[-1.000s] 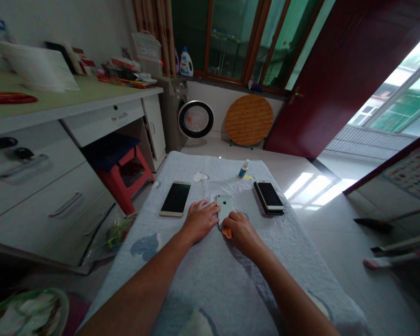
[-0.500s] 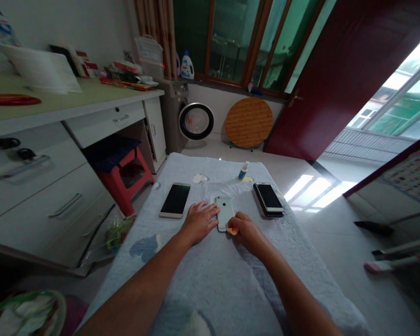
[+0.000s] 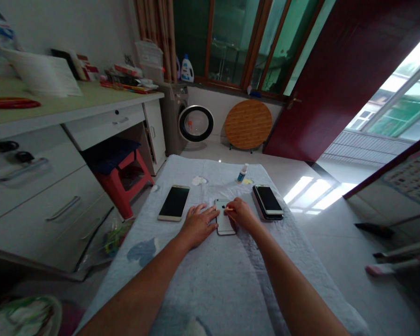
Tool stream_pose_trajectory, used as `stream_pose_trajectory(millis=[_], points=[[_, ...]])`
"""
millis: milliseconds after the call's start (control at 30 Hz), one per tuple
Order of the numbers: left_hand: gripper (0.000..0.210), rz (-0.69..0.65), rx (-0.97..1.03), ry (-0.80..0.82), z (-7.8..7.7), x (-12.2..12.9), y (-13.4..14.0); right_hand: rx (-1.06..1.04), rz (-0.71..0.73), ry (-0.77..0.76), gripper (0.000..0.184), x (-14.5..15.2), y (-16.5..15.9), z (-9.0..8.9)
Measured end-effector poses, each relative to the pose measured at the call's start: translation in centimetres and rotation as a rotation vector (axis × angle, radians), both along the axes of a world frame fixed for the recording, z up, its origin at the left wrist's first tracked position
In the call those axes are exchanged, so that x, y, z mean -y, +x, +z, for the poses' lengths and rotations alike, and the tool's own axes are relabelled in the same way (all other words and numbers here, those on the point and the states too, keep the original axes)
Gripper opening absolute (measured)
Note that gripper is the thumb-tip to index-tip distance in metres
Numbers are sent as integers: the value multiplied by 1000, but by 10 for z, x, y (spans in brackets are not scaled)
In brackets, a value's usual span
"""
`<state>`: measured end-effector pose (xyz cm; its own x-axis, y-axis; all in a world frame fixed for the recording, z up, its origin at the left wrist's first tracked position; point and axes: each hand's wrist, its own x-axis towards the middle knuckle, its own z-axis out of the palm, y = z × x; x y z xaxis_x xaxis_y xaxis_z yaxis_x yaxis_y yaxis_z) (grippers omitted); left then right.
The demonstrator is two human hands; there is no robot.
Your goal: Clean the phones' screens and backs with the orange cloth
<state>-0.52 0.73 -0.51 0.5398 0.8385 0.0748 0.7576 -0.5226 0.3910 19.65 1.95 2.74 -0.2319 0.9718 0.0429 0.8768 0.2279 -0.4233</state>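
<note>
A silver smartphone (image 3: pixel 225 227) lies back side up on the cloth-covered table, its dark logo partly beside my fingers. My left hand (image 3: pixel 199 225) rests flat with fingers spread, the fingertips touching the phone's left edge. Pinched in my right hand (image 3: pixel 241 213) is a small orange cloth (image 3: pixel 228 210), pressed on the upper right of the phone's back; most of the cloth is hidden by the fingers. To the left lies a gold smartphone (image 3: pixel 174 203) with a dark screen. On the right, a white smartphone (image 3: pixel 269 199) lies on top of a darker one.
A small spray bottle (image 3: pixel 242 173) stands near the table's far edge. Grey-blue cloth (image 3: pixel 210 284) covers the table. A red stool (image 3: pixel 126 182) and a white desk (image 3: pixel 70 163) are at the left. Farther back are a washing machine with its door open (image 3: pixel 196 123) and a round wooden board (image 3: pixel 248 124).
My right hand has moved with the orange cloth from the phone's lower right corner up to near the logo. The left hand stays at the phone's left edge.
</note>
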Motion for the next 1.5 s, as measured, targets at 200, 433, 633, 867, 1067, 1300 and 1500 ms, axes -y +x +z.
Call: stream_pose_trajectory(millis=[200, 433, 633, 867, 1067, 1300, 1500], points=[[46, -5, 24, 22, -3, 0, -1, 67, -62, 40, 16, -17, -12, -3], [44, 9, 29, 37, -5, 1, 2, 12, 127, 1, 13, 29, -22, 4], [46, 24, 14, 37, -3, 1, 2, -93, 173, -94, 12, 57, -7, 12], [46, 15, 10, 36, -4, 1, 3, -231, 53, -3, 11, 58, 9, -5], [57, -19, 11, 13, 2, 1, -1, -265, -120, 239, 12, 52, 4, -19], [100, -51, -2, 12, 8, 4, -2, -92, -283, 371, 11, 53, 8, -20], [87, -55, 15, 54, 5, 7, 3, 91, -336, 342, 10, 58, 7, -12]])
